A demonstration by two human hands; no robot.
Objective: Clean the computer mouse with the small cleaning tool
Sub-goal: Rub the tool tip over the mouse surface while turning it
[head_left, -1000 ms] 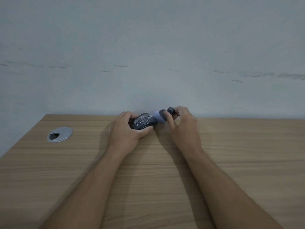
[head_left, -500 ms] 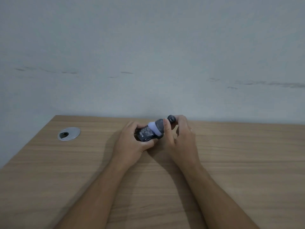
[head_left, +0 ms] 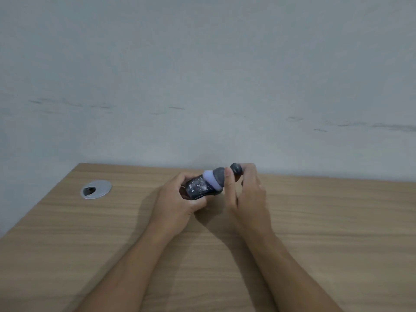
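hands meet near the far edge of a wooden desk [head_left: 315, 221], at work on a dark computer mouse [head_left: 199, 186]. left hand [head_left: 177, 202] is curled around the mouse, fingers wrapped over its far side and thumb pressed against its near side, holding it tilted just above the desk top. white specks dot the mouse's dark shell, and white lettering runs along one side (too blurred to read). right hand [head_left: 246, 194] pinches a small cleaning tool [head_left: 219, 177], thumb on its near side and fingers folded behind its dark rounded end. the tool has a grey body and a pale lavender head, and that head is pressed against the right end of the mouse. both bare forearms stretch in from the bottom of the frame, angling toward each other. well to the left of the hands, a round silver cable cover [head_left: 96, 189] sits flush in the desk, with a dark opening on one side. behind the desk rises a pale grey wall [head_left: 202, 75], marked by faint dark scuffs in a rough horizontal line.
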